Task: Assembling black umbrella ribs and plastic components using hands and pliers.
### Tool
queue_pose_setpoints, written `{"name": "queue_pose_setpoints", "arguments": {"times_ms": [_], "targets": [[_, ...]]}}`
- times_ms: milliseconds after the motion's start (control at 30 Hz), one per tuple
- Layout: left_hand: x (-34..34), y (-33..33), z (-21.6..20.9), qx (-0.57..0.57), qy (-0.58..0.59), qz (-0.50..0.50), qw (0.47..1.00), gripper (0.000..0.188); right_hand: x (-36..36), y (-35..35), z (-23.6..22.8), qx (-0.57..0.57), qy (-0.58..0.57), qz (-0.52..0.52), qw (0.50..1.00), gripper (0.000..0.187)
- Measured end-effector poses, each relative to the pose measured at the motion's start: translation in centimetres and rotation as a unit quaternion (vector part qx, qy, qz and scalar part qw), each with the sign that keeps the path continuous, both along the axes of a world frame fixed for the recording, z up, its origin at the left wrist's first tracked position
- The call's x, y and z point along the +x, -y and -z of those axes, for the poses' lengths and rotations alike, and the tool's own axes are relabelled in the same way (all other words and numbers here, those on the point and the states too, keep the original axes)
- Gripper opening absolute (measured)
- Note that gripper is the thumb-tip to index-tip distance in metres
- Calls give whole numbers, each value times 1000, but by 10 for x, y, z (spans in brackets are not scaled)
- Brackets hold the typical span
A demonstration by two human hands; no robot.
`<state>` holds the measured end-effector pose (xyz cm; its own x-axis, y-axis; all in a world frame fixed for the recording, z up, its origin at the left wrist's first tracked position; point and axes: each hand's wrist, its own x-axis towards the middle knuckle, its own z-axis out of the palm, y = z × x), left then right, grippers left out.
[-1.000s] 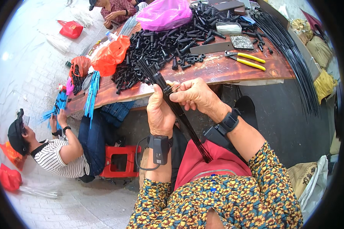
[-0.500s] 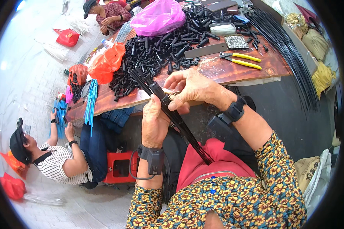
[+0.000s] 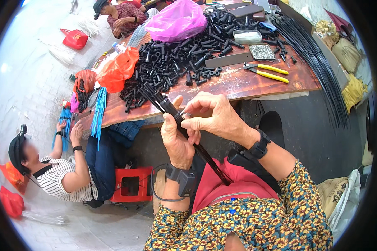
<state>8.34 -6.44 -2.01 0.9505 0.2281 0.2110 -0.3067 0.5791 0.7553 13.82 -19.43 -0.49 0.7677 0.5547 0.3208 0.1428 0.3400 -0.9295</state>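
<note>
My left hand (image 3: 176,140) grips a bundle of long black rods (image 3: 205,155) that slants from my lap up toward the table edge. My right hand (image 3: 213,117) pinches a small black sleeve (image 3: 179,114) at the bundle, fingertips touching my left thumb. Both wrists wear black bands. A large heap of black plastic sleeves (image 3: 178,62) lies on the wooden table (image 3: 238,81) just beyond my hands.
Yellow-handled pliers (image 3: 267,71), a small tray of metal bits (image 3: 261,51), a pink bag (image 3: 178,21) and an orange bag (image 3: 117,69) lie on the table. Long black rods (image 3: 322,71) hang off its right side. A person in stripes (image 3: 58,175) sits at left by a red stool (image 3: 132,184).
My hands and the rod bundle have shifted slightly down and right in view. My right fingers have closed in on the small sleeve near my left thumb.
</note>
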Motion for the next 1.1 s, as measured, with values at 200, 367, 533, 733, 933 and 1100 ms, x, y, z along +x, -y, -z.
{"name": "queue_pose_setpoints", "arguments": {"times_ms": [200, 367, 533, 733, 933, 1100], "targets": [[-3, -1, -3, 20, -15, -2, 1000, 67, -3, -3, -3, -39, 168, 81, 982, 8], [-5, 5, -4, 44, -37, -20, 998, 65, -10, -4, -16, -53, -145, 5, 988, 27], [-3, 4, -5, 32, -17, -12, 999, 62, -20, 3, -21, -28, -152, 8, 988, 19], [0, 11, -5, 45, -21, -93, 994, 54, -18, -9, 2, -127, 475, 370, 788, 14], [-2, 6, -3, 27, -28, -16, 999, 52, -3, -2, 3, -109, 469, 353, 802, 14], [3, 9, 1, 37, -27, -11, 999, 52, -13, 7, -18, -83, -108, 35, 990, 15]]}}
